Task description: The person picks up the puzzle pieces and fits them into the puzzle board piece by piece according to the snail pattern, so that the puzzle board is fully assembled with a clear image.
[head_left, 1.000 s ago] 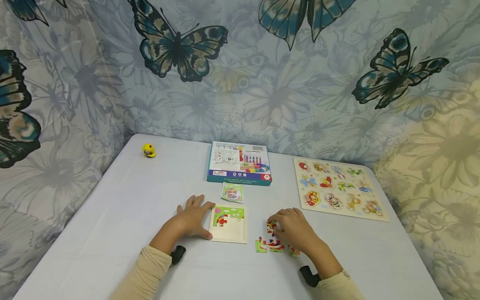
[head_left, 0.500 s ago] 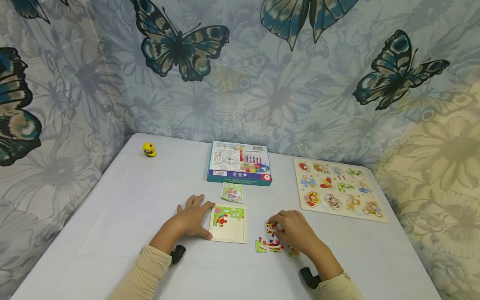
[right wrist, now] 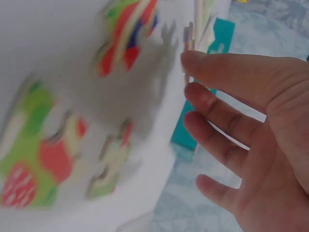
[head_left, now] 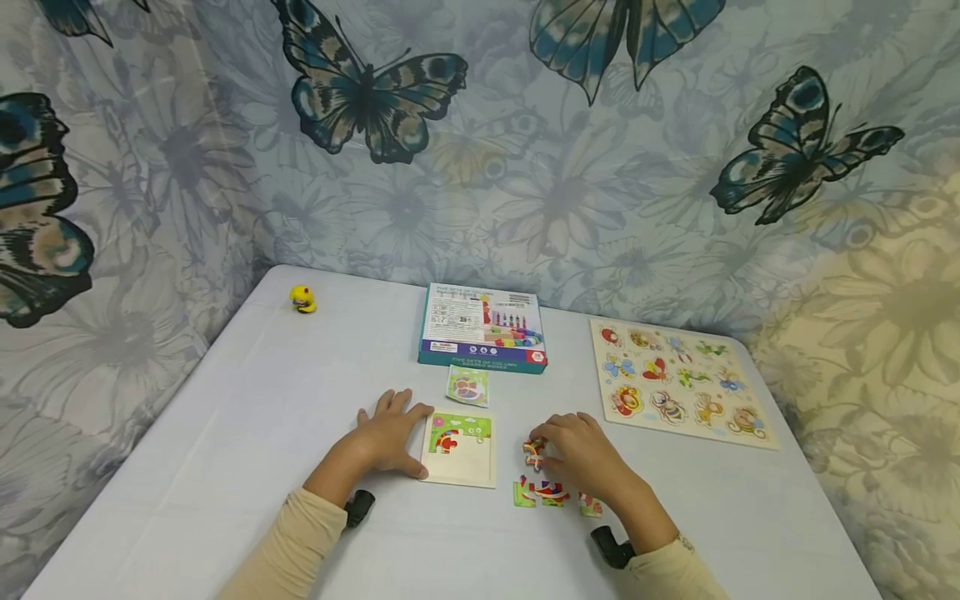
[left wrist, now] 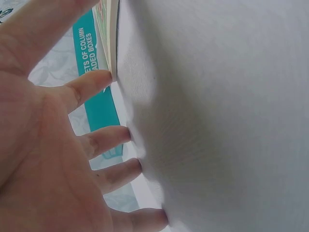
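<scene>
My left hand [head_left: 387, 437] lies spread at the left side of a square wooden puzzle tray [head_left: 472, 473]. Its thumb and index fingertip touch the tray's edge; the other fingertips rest on the cloth in the left wrist view. Joined pieces with a green and red picture [head_left: 457, 427] fill the tray's upper strip and left part. Right of the tray, my right hand [head_left: 588, 454] pinches a red and white puzzle piece [head_left: 533, 452] between thumb and fingers. Below that hand lie several loose pieces, among them a red and green one [head_left: 553, 493] and a corner-like one [right wrist: 36, 150].
A small picture card [head_left: 467, 387] lies behind the tray, in front of a flat teal and white box [head_left: 483, 329]. At the right back is a peg-style insect board [head_left: 678, 379]. A yellow toy duck [head_left: 303, 298] stands at the far left of the white table [head_left: 225, 417].
The right hand has shifted slightly left with the pinched piece, which now shows apart from the loose pieces. The left hand keeps its place on the tray; the head view has shifted a little.
</scene>
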Action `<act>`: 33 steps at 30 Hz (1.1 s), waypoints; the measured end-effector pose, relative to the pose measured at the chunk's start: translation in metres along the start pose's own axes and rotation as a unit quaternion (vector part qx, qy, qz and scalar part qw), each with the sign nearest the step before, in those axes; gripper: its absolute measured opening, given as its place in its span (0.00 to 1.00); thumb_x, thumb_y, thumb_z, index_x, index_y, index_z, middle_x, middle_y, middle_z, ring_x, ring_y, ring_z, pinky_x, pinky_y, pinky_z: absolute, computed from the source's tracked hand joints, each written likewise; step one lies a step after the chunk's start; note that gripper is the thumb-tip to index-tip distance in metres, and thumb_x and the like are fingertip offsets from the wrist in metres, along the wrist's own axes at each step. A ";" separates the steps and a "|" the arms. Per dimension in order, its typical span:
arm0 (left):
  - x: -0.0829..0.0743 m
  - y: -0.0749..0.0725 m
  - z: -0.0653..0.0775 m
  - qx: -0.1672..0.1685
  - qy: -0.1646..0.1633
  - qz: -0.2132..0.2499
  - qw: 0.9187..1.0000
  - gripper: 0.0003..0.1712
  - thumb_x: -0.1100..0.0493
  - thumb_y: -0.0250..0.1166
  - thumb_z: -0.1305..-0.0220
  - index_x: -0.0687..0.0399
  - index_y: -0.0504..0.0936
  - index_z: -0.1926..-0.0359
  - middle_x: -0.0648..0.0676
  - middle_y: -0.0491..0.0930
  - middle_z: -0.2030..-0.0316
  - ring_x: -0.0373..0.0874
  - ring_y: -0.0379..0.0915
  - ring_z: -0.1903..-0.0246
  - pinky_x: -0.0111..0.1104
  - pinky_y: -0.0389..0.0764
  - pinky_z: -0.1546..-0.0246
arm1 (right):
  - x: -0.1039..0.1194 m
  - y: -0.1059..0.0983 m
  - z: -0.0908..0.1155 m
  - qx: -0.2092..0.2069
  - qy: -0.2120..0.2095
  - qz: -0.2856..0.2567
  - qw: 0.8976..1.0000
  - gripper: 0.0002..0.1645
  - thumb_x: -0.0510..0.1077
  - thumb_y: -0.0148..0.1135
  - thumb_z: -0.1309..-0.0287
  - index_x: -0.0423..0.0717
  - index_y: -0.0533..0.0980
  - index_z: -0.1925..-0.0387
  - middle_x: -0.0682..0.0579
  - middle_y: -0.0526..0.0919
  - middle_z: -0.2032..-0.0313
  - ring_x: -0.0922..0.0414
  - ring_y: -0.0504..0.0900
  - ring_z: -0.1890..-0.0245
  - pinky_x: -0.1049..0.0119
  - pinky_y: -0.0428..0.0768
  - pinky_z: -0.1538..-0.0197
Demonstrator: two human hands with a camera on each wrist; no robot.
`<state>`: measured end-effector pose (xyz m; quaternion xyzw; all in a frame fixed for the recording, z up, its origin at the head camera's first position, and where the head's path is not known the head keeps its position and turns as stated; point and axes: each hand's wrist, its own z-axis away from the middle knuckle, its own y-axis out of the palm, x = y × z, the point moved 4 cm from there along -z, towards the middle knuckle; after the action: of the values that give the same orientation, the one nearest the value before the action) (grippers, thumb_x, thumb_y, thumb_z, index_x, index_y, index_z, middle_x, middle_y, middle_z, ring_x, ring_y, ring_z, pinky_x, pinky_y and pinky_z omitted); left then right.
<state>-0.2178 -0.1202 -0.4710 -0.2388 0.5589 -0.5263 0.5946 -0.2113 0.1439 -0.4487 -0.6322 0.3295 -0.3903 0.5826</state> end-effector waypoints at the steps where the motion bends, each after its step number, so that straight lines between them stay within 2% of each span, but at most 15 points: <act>1: -0.001 0.000 0.000 0.001 0.000 0.001 1.000 0.52 0.43 0.76 0.68 0.42 0.64 0.38 0.62 0.49 0.33 0.63 0.37 0.34 0.69 0.45 0.47 | 0.003 -0.001 -0.002 -0.001 -0.004 0.000 1.000 0.18 0.48 0.71 0.59 0.57 0.80 0.61 0.61 0.81 0.61 0.57 0.75 0.55 0.47 0.61 0.40; 15: 0.000 0.000 -0.001 0.004 -0.004 -0.003 1.000 0.52 0.42 0.76 0.68 0.41 0.64 0.37 0.61 0.48 0.33 0.63 0.36 0.34 0.69 0.45 0.47 | 0.058 0.002 -0.033 -0.013 -0.098 -0.013 0.995 0.16 0.49 0.69 0.56 0.56 0.81 0.61 0.58 0.81 0.63 0.56 0.76 0.57 0.48 0.64 0.42; 22: 0.002 0.001 -0.002 0.002 -0.003 -0.008 1.000 0.52 0.42 0.76 0.68 0.41 0.64 0.38 0.61 0.48 0.33 0.62 0.37 0.34 0.69 0.46 0.47 | 0.071 0.008 -0.042 -0.008 -0.111 -0.011 0.994 0.15 0.50 0.68 0.54 0.56 0.81 0.60 0.58 0.81 0.63 0.57 0.76 0.57 0.49 0.64 0.42; 33: -0.001 -0.002 0.001 0.002 -0.001 -0.007 1.000 0.52 0.42 0.75 0.68 0.42 0.64 0.38 0.62 0.49 0.33 0.63 0.37 0.34 0.69 0.47 0.47 | 0.078 0.017 -0.048 -0.009 -0.109 0.003 0.994 0.12 0.48 0.66 0.52 0.58 0.82 0.61 0.59 0.82 0.62 0.57 0.76 0.56 0.50 0.64 0.41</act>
<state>-0.2179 -0.1206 -0.4686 -0.2421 0.5555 -0.5309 0.5924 -0.2155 0.0515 -0.4564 -0.6752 0.2689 -0.3144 0.6107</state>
